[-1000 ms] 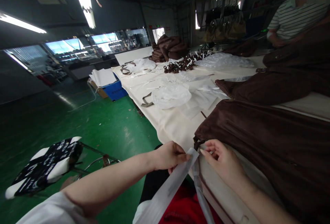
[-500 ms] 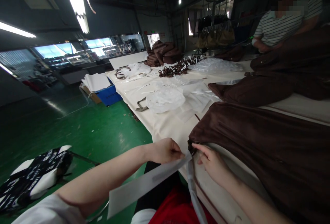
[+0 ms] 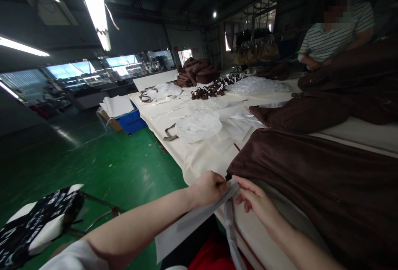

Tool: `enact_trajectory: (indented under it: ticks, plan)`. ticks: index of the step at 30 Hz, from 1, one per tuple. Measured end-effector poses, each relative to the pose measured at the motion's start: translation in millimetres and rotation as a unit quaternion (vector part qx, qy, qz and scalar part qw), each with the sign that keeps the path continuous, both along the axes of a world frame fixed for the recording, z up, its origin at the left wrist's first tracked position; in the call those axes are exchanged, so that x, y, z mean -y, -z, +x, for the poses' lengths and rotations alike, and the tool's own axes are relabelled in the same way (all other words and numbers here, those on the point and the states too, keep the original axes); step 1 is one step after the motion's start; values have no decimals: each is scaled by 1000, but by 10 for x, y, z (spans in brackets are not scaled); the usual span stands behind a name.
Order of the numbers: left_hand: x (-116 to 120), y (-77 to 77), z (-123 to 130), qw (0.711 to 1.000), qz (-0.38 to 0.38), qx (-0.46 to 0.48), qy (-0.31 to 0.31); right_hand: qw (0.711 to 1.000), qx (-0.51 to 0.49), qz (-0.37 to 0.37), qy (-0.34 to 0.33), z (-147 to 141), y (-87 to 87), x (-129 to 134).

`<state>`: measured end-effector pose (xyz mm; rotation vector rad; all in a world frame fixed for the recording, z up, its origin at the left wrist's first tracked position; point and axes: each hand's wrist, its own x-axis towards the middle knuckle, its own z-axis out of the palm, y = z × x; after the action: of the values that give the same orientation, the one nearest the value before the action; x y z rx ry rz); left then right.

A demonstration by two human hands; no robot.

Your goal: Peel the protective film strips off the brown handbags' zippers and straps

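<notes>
Head: left hand beside right hand

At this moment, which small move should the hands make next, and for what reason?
Probably the right hand should fold over the upper end of the translucent strip: this hand is at that end, the left hand pinches the strip close by, and the lower end hangs loose.

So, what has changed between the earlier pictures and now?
The right hand has brought its fingertips to the upper end of the long, translucent white strip, whose loose end has swung slightly rightward since half a second ago. The left hand still holds the strip; the dark brown fabric beside them stays in place.
</notes>
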<state>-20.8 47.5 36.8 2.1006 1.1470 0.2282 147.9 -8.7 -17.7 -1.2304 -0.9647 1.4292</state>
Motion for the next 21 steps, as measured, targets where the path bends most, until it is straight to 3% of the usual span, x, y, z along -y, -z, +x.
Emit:
enact_trajectory:
  ticks: [5,10,15,21]
  plan:
    - [-50,64,76,999,35,-11,6,991,130,5,17,66,96,-25]
    - [-73,31,163,997,66,-23,18,975,216,21,50,117,74,-41]
    - [-71,56,176,997,75,-21,12,964,238,56,108,122,44,-41]
    - [-76,58,58,998,56,-4,25,977,193,30,87,111,46,-38]
